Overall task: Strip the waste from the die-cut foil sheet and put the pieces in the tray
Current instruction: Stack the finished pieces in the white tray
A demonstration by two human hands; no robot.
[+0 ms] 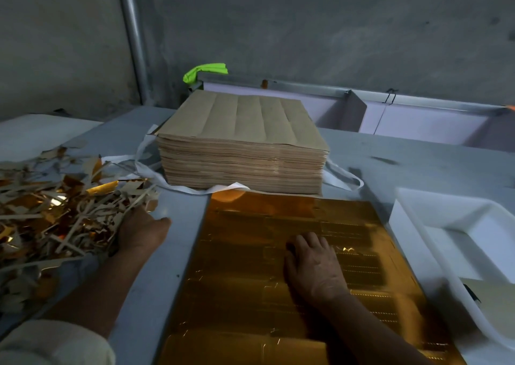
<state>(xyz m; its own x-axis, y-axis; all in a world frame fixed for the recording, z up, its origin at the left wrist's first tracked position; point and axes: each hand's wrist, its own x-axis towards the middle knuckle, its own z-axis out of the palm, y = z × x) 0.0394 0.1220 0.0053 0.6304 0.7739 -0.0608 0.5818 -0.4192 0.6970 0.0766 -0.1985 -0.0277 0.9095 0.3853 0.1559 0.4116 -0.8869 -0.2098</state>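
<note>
A gold die-cut foil sheet (250, 286) lies flat on the grey table in front of me. My right hand (315, 267) rests palm down on its middle, fingers spread, holding nothing. My left hand (142, 230) is at the left, pressed against the edge of a heap of waste strips (55, 219) in gold and beige; its fingers are buried in the scraps, so I cannot tell whether they grip any. A white tray (434, 219) stands to the right of the sheet, partly out of frame.
A thick stack of brown-backed sheets (242, 147) sits behind the foil sheet on white strapping (145, 166). Farther back are white compartments (418, 119), a green tape scrap (204, 70), a metal pipe (133, 38) and a concrete wall.
</note>
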